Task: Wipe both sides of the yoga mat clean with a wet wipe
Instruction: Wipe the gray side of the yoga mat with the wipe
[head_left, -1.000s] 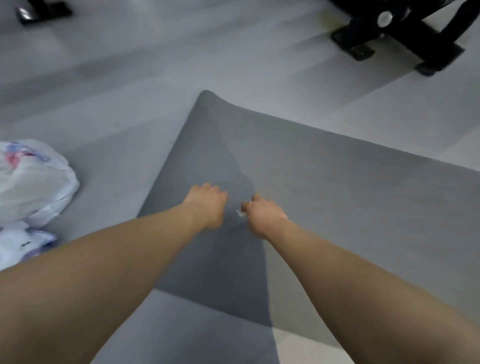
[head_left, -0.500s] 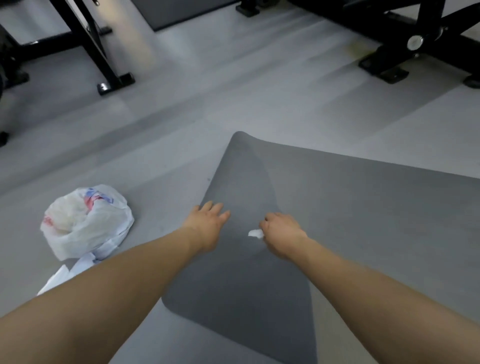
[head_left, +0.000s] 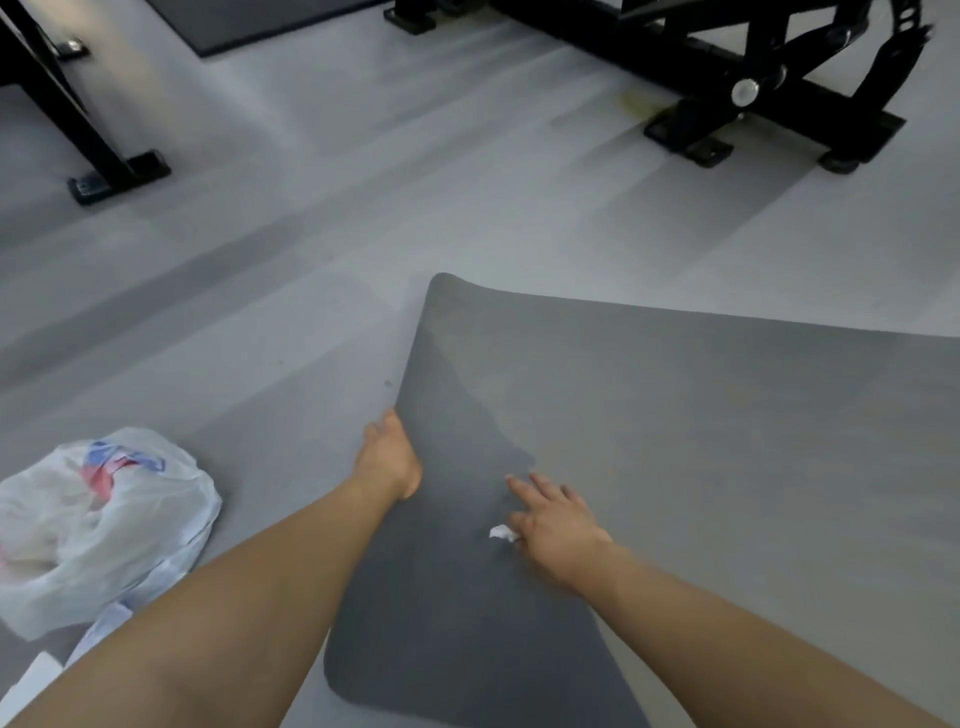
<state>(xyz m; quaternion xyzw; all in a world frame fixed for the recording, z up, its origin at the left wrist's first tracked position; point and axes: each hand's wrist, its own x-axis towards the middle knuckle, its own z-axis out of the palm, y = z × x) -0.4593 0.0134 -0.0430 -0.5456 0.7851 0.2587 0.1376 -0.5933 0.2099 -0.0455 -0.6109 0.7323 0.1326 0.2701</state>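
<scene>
A grey yoga mat (head_left: 675, 441) lies flat on the floor and runs out of view to the right; its left part looks darker than the rest. My left hand (head_left: 387, 460) is at the mat's left edge and grips it, with the fingers tucked out of sight at the edge. On the mat near its left end rests my right hand (head_left: 556, 525), fingers stretched forward. A small crumpled white wet wipe (head_left: 500, 532) sticks out at the thumb side, pinched there.
A white plastic bag (head_left: 104, 519) with red and blue print lies on the floor to the left, white packaging beneath it. Black gym equipment frames stand at the back right (head_left: 727, 88) and back left (head_left: 104, 171). A dark floor mat (head_left: 249, 21) lies at the top.
My left hand has moved from the mat's surface to its left edge and taken hold of it. The right hand has opened its fingers forward and shifted right. The camera has tilted up.
</scene>
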